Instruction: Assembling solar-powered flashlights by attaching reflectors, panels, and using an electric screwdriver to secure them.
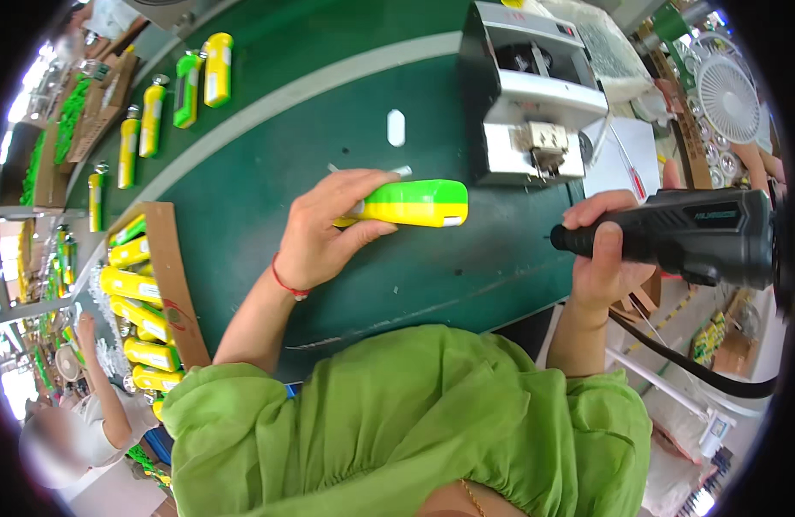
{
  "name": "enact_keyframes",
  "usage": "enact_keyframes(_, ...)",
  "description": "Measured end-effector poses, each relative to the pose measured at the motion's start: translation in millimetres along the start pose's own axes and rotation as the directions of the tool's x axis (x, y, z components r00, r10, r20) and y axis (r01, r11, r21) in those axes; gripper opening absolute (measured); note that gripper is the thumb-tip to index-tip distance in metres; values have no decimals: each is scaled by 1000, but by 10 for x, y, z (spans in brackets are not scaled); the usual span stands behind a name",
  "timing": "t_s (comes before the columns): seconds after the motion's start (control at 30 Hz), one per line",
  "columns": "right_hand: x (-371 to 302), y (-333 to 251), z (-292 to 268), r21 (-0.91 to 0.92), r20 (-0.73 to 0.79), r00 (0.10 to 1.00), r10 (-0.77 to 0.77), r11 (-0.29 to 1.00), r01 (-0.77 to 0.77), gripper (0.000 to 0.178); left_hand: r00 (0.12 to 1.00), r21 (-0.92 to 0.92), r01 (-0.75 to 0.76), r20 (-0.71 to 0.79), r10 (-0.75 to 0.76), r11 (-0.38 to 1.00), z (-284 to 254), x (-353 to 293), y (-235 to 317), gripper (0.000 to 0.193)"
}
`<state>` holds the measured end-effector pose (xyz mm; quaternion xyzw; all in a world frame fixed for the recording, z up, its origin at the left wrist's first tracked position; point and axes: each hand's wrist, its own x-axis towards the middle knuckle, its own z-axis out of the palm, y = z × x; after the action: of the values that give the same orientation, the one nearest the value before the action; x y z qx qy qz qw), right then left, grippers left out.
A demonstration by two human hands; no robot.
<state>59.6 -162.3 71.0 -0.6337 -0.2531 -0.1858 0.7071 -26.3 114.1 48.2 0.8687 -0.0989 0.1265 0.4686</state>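
My left hand (324,224) is closed around one end of a yellow-and-green handheld device (414,204), held level above the green work surface (389,293). The device's long side faces up, and its far end points right. In my right hand (604,250) is a black electric screwdriver (690,237), gripped near its narrow front end. Its thin bit points left toward the device, with a gap between the two. Just beyond the right hand stands a silver-and-black screw feeder (535,103).
Several similar yellow devices (216,69) stand along the far left strip. A cardboard box (175,284) at left holds more. A small white oval piece (396,127) lies ahead. A red-handled screwdriver (635,179) and white fan (729,99) are at right. Another person (104,405) is at left.
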Motion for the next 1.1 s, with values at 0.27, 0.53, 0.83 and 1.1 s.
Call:
enact_keyframes(0.27,-41,-60,60,22,47,998,44,999,-45,85,996,95,-75,-36,78,993,-21,-17,-29,46)
enact_keyframes(0.53,-76,-89,-5,115,-13,999,44,993,-42,91,979,126,-176,-84,187,976,16,15,-133,46)
enact_keyframes(0.83,-98,-34,-61,-49,15,999,-36,998,37,88,952,560,-235,-35,306,795,-259,303,-424,50)
enact_keyframes(1.1,-146,-79,75,-109,-7,1000,5,994,-6,92,941,965,-150,73,330,215,-947,1770,-1937,48)
